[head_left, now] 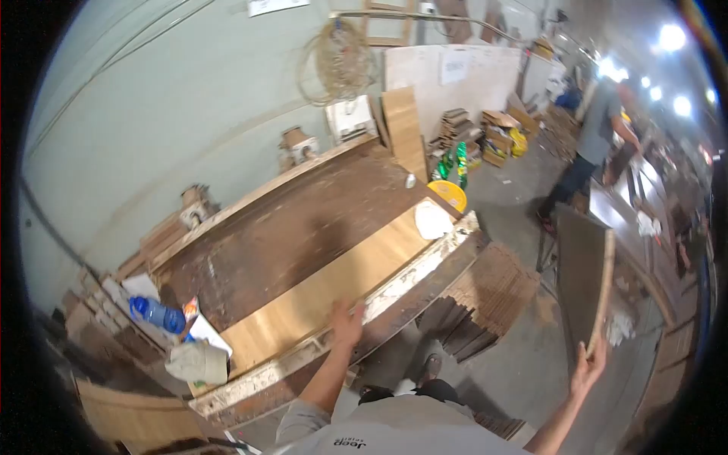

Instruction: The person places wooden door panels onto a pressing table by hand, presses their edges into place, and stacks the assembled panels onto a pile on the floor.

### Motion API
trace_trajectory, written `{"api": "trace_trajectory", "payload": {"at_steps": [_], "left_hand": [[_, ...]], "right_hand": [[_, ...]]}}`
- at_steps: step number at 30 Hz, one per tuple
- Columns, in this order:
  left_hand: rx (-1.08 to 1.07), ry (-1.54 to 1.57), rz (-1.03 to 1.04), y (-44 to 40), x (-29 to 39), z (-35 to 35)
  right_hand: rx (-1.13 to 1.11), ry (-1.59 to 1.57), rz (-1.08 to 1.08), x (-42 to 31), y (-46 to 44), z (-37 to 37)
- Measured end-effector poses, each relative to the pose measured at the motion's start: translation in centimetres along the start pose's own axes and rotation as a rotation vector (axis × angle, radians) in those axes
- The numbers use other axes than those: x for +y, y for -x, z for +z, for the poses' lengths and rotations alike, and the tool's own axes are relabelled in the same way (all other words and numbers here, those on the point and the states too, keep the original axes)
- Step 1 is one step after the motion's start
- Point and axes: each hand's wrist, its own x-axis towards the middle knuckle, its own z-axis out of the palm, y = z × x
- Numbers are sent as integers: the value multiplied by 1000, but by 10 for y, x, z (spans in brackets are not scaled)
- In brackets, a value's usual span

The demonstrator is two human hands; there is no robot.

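Note:
My left hand (346,323) is over the near edge of a long light wooden board (303,292) lying on the workbench; its fingers look stretched out, and nothing shows in them. Whether it presses on the board I cannot tell. Alongside the board runs a pale, paint-spotted strip (284,367) at the bench's front. Out to the right, my right hand (588,365) grips the lower end of a dark wooden panel (582,277) with a light edge, tilted upright. A white pad-like piece (433,220) rests at the far end of the light board.
A stack of brown boards (493,292) stands on the floor between bench and panel. A blue bottle (157,314) and a grey cap (197,362) lie at the bench's left end. Behind the bench stands a yellow bucket (447,196). Another person (599,129) works at a table, back right.

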Motion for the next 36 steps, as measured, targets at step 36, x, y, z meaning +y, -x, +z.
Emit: {"api": "trace_trajectory", "payload": {"at_steps": [36], "left_hand": [[467,801,-715,-68,-227,-327]], "right_hand": [[-1294,-634,264,-192,-120,783]]}}
